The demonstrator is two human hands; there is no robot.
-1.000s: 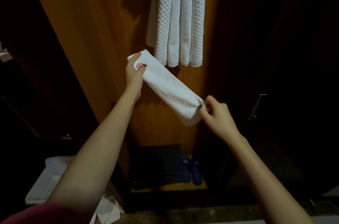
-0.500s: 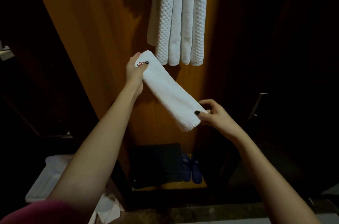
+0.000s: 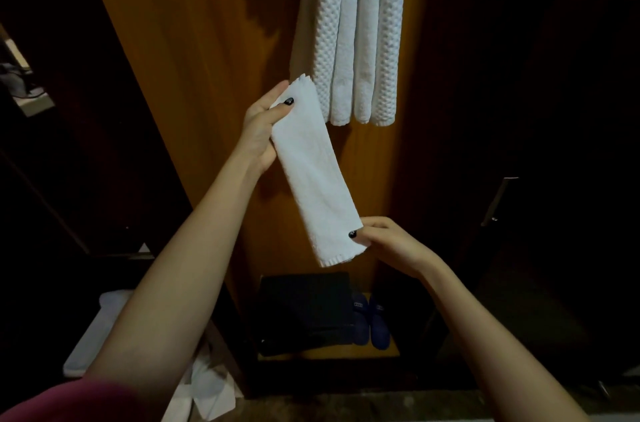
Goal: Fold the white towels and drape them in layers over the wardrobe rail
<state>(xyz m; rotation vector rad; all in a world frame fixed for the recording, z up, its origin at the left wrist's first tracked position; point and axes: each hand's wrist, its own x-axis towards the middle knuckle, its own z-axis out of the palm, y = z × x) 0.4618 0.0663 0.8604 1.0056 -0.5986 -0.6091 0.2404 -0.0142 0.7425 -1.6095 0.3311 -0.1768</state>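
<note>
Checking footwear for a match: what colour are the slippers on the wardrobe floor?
Dark blue slippers, best seen in the head view.

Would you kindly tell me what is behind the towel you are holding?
The wardrobe's wooden panel is behind the towel, and the hanging towels are behind its top corner. It covers part of the left hand. The right hand pinches its lower end.

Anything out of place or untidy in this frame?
A crumpled white cloth or paper lies loose on the floor at lower left, beside the wooden wardrobe. The folded white towel, held between left hand and right hand, looks neat.
</note>
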